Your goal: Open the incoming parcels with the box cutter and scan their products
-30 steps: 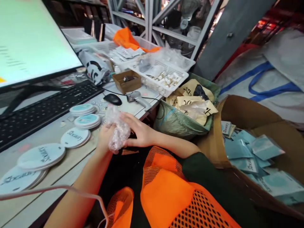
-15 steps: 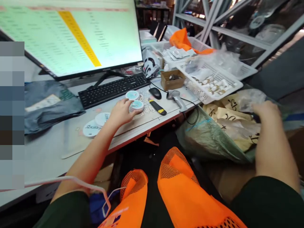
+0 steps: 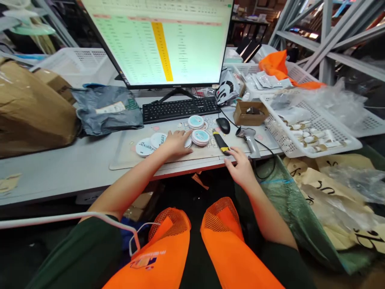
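Note:
My left hand [image 3: 178,143] reaches over the desk mat, thumb and fingers around the edge of a round white card [image 3: 188,142]. Just to its right sits a stack of round cards [image 3: 200,137] with pale blue tops, and another such stack [image 3: 195,121] lies behind. On its left are two lettered round cards [image 3: 144,147] [image 3: 158,140], partly overlapping. My right hand [image 3: 240,165] is at the desk's front edge, fingers apart and nothing held. Its fingertips are close to a black and yellow utility knife [image 3: 220,142]; whether they touch it I cannot tell.
A monitor [image 3: 198,52], keyboard [image 3: 182,109] and mouse [image 3: 223,125] stand behind. To the right are a barcode scanner [image 3: 249,141], a small cardboard box [image 3: 250,112], a white basket [image 3: 303,150] and a green sack [image 3: 288,200] of packets. A grey bag [image 3: 105,114] lies left.
My right hand has come from above the sack to the desk edge near the utility knife. The left hand stays by the round cards. The view has swung to the right-hand thing's left.

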### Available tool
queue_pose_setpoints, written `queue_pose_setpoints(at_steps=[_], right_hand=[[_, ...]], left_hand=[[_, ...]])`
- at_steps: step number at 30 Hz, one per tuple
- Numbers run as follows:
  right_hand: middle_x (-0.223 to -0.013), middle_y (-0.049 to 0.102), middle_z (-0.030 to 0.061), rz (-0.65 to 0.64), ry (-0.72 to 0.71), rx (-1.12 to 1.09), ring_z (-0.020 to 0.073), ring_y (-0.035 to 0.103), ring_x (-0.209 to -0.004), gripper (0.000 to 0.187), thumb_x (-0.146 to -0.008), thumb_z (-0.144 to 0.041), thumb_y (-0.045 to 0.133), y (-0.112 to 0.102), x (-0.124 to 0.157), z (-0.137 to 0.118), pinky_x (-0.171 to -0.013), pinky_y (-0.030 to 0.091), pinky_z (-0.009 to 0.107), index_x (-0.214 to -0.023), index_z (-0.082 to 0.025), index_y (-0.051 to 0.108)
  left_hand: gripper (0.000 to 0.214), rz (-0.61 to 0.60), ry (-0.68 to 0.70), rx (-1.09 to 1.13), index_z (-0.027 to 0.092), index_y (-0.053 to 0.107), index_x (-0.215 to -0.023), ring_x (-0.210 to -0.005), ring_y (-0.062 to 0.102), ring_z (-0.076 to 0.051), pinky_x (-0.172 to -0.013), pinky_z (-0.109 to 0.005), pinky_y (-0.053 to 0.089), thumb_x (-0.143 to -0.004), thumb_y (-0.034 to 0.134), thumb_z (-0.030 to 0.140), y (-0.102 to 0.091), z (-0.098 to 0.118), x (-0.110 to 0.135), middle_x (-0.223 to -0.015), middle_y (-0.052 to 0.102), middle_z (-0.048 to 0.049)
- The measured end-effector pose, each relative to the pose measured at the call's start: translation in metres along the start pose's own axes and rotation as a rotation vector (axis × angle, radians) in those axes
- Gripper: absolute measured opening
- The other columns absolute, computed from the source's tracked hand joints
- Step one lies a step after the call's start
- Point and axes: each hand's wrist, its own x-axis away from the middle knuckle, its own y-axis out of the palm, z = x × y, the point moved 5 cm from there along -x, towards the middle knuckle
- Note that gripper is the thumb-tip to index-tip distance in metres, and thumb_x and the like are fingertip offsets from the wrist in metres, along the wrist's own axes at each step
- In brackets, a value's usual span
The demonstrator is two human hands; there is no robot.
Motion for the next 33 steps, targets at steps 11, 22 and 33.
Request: queue_pose_setpoints(at_steps=[11,22,33], right_hand=[[-0.152,0.057,0.0229,-0.107,0.044,-0.029,0.0381,0.047,-0.148,0.047,-0.095,-0.037,0.062,0.098,-0.070,-0.021,-0.125,0.037,0.063,-0.135,-0.013,0.068],[-0.158,0.047,0.0284,-0.228,0.075,0.085,0.0443,0.046,-0.148,0.061,-0.088,-0.030,0.072,0.138,-0.084,-0.016,-0.123,0.040,0.062,-0.144,-0.010,0.063],[-0.162,0.048,0.0168,-0.195,-0.109,0.015,0.0362,0.031,-0.161,0.046,-0.092,-0.021,0.058,0.105,-0.040,-0.008,-0.128,0.038,0.060,-0.137,-0.017,0.067]], left_hand=[[0.068,0.100,-0.322,1.424,0.013,0.063,-0.125,-0.119,0.066,-0.040,-0.095,-0.052,0.060,-0.083,0.043,0.063,-0.011,-0.028,0.013,-0.124,0.071,-0.0194],[0.073,0.184,-0.409,1.692,0.013,0.059,-0.135,-0.099,0.071,-0.030,-0.087,-0.042,0.061,-0.064,0.066,0.025,0.015,-0.022,0.031,-0.103,0.074,-0.0114],[0.046,0.175,-0.071,0.387,0.011,0.067,-0.134,-0.133,0.056,-0.036,-0.118,-0.050,0.046,-0.092,0.055,0.025,-0.010,-0.022,-0.016,-0.141,0.060,-0.0187]])
